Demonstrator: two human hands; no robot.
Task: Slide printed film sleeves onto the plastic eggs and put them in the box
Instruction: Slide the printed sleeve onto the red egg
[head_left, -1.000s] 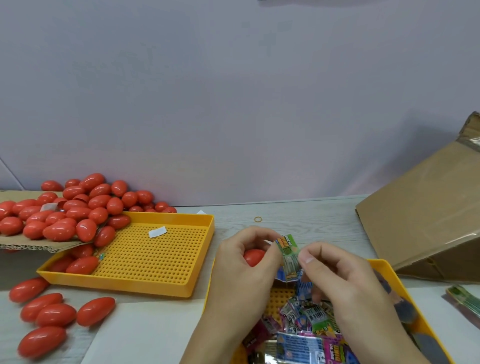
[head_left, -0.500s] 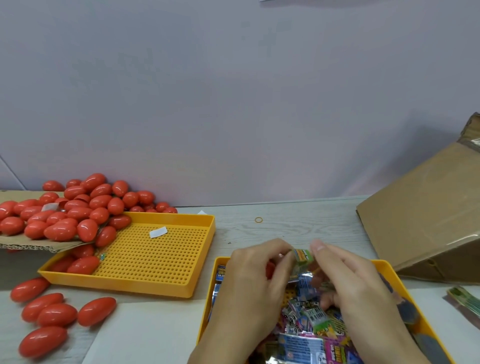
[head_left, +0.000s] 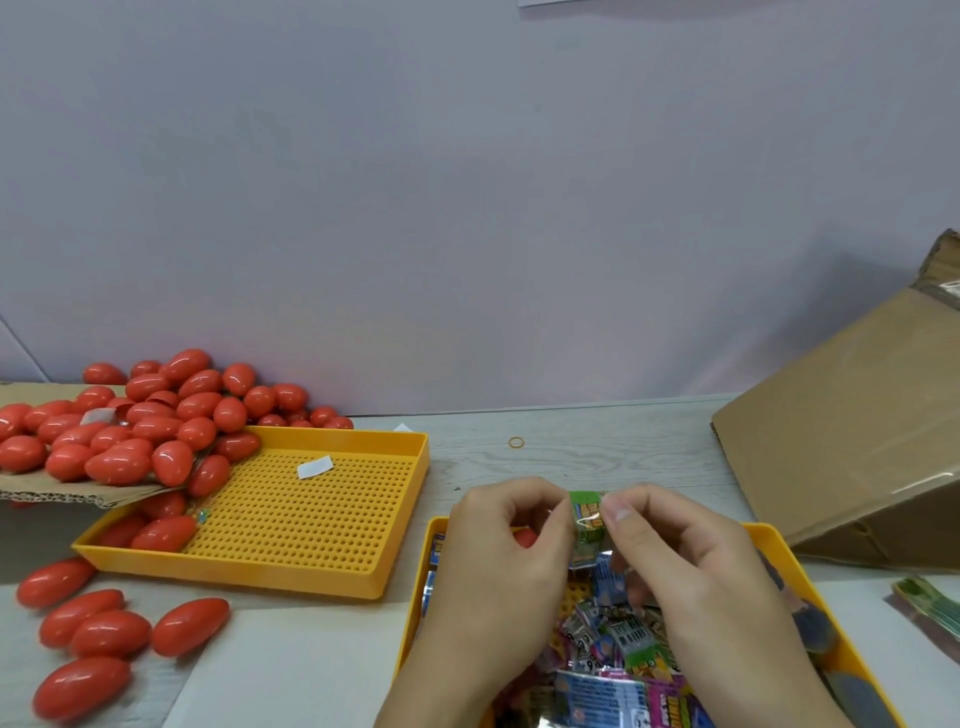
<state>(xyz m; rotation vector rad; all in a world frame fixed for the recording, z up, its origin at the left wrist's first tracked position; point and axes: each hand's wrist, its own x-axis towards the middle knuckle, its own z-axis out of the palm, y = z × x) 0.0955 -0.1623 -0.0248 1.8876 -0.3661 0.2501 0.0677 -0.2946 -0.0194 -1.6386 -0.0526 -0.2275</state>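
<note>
Sleeve (head_left: 587, 522), a glossy green printed film tube, sits pinched between both hands above the near yellow tray (head_left: 769, 535). Left hand (head_left: 498, 561) curls its fingers (head_left: 558, 519) around a smooth red plastic egg (head_left: 525, 538), mostly hidden in the palm, while thumb and forefinger grip the film's left edge. Right hand (head_left: 691, 566) clamps the sleeve's right edge between thumb and fingertips. Under the hands lies a loose heap of crinkled, shiny sleeves (head_left: 618, 639) in blue, pink and green, some showing barcodes. A second yellow tray (head_left: 395, 519), its floor a grid of small round holes, holds a few eggs and a white scrap (head_left: 314, 466). Dozens of oval red eggs (head_left: 156, 421) spill from a corrugated cardboard sheet (head_left: 62, 493) over that tray's far corner; more eggs lie loose on the pale wood-grain worktop (head_left: 571, 447). A tilted brown cardboard box (head_left: 852, 426) stands at right, and a thin rubber band (head_left: 516, 442) lies near the wall.
</note>
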